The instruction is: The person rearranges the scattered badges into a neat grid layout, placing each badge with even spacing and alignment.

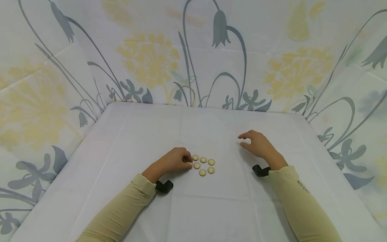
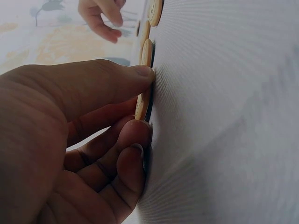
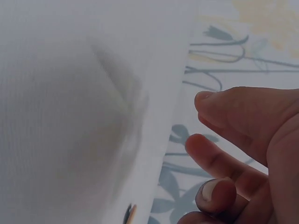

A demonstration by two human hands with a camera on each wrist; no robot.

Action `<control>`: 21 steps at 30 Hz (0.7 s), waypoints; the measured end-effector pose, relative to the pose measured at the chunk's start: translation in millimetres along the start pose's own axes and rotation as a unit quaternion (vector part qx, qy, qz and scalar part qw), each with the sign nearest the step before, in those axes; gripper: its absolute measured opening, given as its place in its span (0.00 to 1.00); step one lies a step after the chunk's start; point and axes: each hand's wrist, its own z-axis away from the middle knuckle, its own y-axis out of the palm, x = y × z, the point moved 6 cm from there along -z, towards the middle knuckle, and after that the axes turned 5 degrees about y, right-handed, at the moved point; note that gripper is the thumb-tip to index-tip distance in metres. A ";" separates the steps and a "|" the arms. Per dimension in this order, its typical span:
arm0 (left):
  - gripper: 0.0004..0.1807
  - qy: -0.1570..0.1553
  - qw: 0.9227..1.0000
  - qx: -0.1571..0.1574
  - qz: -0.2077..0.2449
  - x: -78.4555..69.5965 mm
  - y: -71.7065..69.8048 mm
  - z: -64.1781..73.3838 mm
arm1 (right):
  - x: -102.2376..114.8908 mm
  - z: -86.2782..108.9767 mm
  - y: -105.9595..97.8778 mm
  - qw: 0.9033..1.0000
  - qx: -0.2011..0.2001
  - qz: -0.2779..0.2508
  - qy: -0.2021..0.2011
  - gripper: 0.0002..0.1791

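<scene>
Several round, cream-coloured buttons (image 1: 211, 162) lie flat in a loose cluster on the white-covered table. At the cluster's left side my left hand (image 1: 173, 159) pinches one button (image 2: 143, 105) between thumb and fingers, low against the cloth. In the left wrist view, the thumb covers part of that button, and more buttons (image 2: 155, 11) stand in line beyond it. My right hand (image 1: 257, 143) hovers to the right of the cluster, fingers loosely bent and thumb apart from them, holding nothing. The right wrist view catches a button's edge (image 3: 132, 214) at the bottom.
White cloth (image 1: 211, 208) with fold creases covers the table. Walls of floral fabric (image 1: 199, 60) enclose it at the back and both sides. Each wrist wears a black camera mount (image 1: 164, 186) under a beige sleeve (image 1: 121, 210).
</scene>
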 end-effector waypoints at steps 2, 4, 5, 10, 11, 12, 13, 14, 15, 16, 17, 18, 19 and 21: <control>0.05 -0.001 1.000 0.000 0.001 1.0 0.3 -0.1 | 3.8 0.9 1.2 1.000 0.001 -0.005 -0.002 0.17; 0.05 -0.001 1.000 -0.001 0.001 2.0 0.9 -0.5 | 7.4 1.9 2.4 1.000 0.005 -0.010 -0.004 0.17; 0.05 0.000 1.000 -0.001 0.000 2.4 1.2 -0.7 | 9.1 2.5 3.0 1.000 0.007 -0.012 -0.004 0.17; 0.05 0.006 1.000 -0.003 -0.007 2.8 1.5 -1.2 | 17.7 5.6 4.8 1.000 0.016 -0.021 -0.011 0.18; 0.05 0.007 1.000 -0.003 -0.007 2.5 1.3 -1.2 | 19.4 6.2 5.0 1.000 0.016 -0.023 -0.012 0.18; 0.05 0.007 1.000 -0.003 -0.007 2.3 1.2 -1.1 | 21.3 6.8 5.3 0.999 0.016 -0.025 -0.014 0.17; 0.04 0.006 1.000 -0.003 -0.006 2.1 1.1 -1.0 | 23.0 7.4 5.5 0.999 0.016 -0.026 -0.016 0.17; 0.04 0.006 1.000 -0.002 -0.005 2.1 1.0 -0.9 | 24.6 7.8 5.8 0.999 0.015 -0.027 -0.018 0.17; 0.04 0.006 1.000 -0.002 -0.005 2.1 1.1 -1.1 | 26.5 8.2 6.0 0.999 0.013 -0.028 -0.024 0.17; 0.04 0.008 1.000 -0.003 -0.005 2.2 1.2 -1.3 | 28.1 8.5 6.4 0.999 0.012 -0.030 -0.028 0.17; 0.04 0.009 1.000 -0.003 -0.006 2.3 1.2 -1.4 | 29.6 8.7 6.9 0.999 0.011 -0.032 -0.032 0.17; 0.04 0.010 1.000 -0.003 -0.007 2.6 1.5 -1.7 | 31.6 9.4 7.2 0.999 0.011 -0.033 -0.037 0.16; 0.04 0.011 1.000 -0.004 -0.008 2.6 1.5 -1.9 | 33.3 9.9 7.4 0.998 0.010 -0.035 -0.041 0.16; 0.04 0.014 1.000 -0.004 -0.011 2.9 1.9 -2.3 | 36.7 11.1 8.5 0.998 0.011 -0.038 -0.049 0.16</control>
